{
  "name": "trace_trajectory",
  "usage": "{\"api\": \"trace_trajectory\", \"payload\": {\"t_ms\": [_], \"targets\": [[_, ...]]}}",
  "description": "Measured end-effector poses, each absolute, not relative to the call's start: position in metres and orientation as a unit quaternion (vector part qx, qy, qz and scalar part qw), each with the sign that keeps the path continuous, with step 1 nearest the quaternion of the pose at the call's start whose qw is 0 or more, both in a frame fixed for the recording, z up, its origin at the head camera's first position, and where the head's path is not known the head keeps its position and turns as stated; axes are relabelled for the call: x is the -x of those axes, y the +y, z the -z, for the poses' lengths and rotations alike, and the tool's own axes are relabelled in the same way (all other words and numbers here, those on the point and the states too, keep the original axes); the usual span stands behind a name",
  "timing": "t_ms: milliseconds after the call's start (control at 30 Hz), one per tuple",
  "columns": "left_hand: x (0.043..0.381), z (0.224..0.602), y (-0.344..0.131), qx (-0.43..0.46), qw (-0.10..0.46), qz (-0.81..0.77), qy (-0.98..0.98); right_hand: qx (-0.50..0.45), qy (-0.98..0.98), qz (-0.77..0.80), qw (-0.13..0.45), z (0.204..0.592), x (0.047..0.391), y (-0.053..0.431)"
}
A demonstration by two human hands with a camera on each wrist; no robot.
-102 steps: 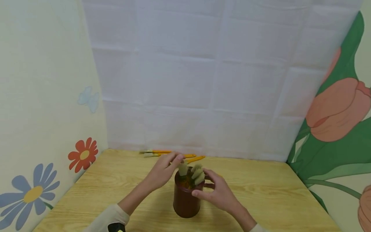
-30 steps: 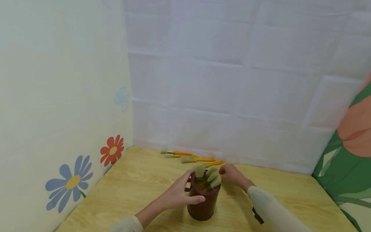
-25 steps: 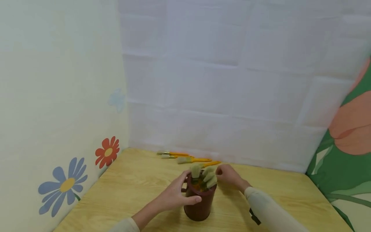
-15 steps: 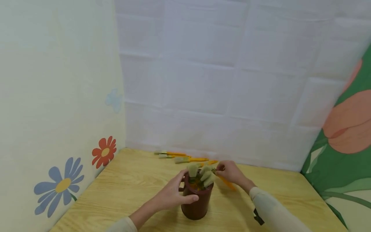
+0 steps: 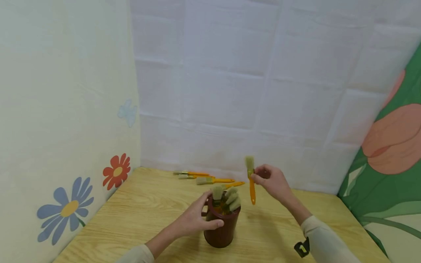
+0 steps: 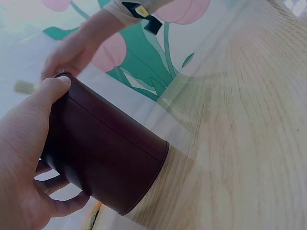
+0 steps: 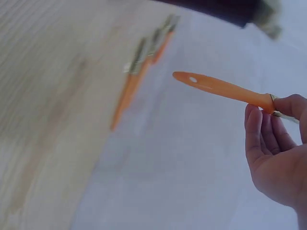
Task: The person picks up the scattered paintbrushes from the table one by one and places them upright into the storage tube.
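Right hand [image 5: 273, 182] pinching an orange-handled paintbrush [image 5: 252, 190] by its metal collar, fingers closed at the ferrule, a person holds it bristles up in the air beside a dark red cup [image 5: 219, 234], which the fingers of the left hand [image 5: 193, 220] grip upright on the tabletop [image 5: 158, 204]. The step in hand appears to be adding this brush to the bristle-up bunch [image 5: 232, 199] inside; the next move likely calls for bringing its handle over the rim and lowering it while the cup is kept steady.
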State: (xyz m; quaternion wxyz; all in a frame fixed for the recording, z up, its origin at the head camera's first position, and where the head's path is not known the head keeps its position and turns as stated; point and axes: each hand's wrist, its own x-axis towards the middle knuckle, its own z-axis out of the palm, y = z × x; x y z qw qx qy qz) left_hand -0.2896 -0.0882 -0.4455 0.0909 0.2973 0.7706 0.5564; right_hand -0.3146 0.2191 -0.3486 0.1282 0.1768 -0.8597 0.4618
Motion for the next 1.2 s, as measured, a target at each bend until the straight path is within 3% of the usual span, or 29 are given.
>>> {"api": "trace_trajectory", "payload": {"t_ms": [200,367,533,1200], "targets": [[0.291,0.446,-0.088,-0.300,0.088,-0.558,0.769,-0.191,-0.810,-0.537,0.137,0.316,0.290,0.215],[0.289,0.447,-0.087,-0.309,0.078,-0.559,0.765,-0.205,-0.754,-0.614,0.112,0.310,0.275,0.203],[0.288,0.447,-0.085,-0.317,0.071,-0.562,0.761,-0.216,-0.725,-0.646,0.098,0.326,0.267,0.188],[0.288,0.446,-0.087,-0.322,0.073,-0.558,0.761,-0.211,-0.825,-0.494,0.176,0.382,0.259,0.165]]}}
